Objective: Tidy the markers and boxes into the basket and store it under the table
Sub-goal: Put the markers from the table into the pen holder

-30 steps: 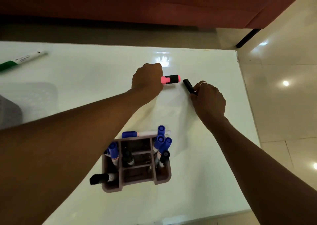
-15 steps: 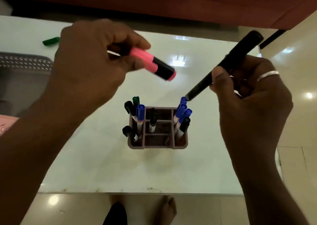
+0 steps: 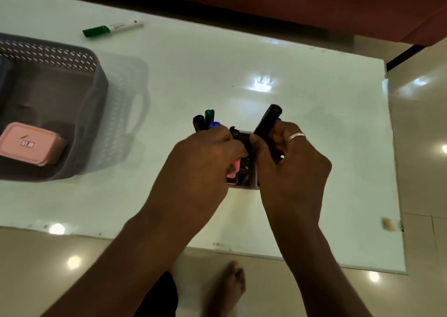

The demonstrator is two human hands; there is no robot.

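Observation:
A small marker holder [image 3: 244,185] with several upright markers stands mid-table, mostly hidden behind both hands. My left hand [image 3: 200,162] grips a pink highlighter [image 3: 234,169], its tip down inside the holder. My right hand [image 3: 290,162], with a ring on it, grips a black marker [image 3: 267,120] tilted over the holder's right side. A green-capped marker [image 3: 112,28] lies loose at the table's far left. The grey perforated basket [image 3: 96,79] sits at the left with a pink box [image 3: 32,143] inside.
The white glossy table [image 3: 242,62] ends close in front of me, with my bare foot [image 3: 227,290] on the tiled floor below. A red-brown sofa [image 3: 290,2] runs along the far side. A dark leg [image 3: 406,55] shows at the far right.
Both hands dropped from in front of the camera down onto the holder. The pink highlighter now points into a compartment, and the black marker has come down beside it.

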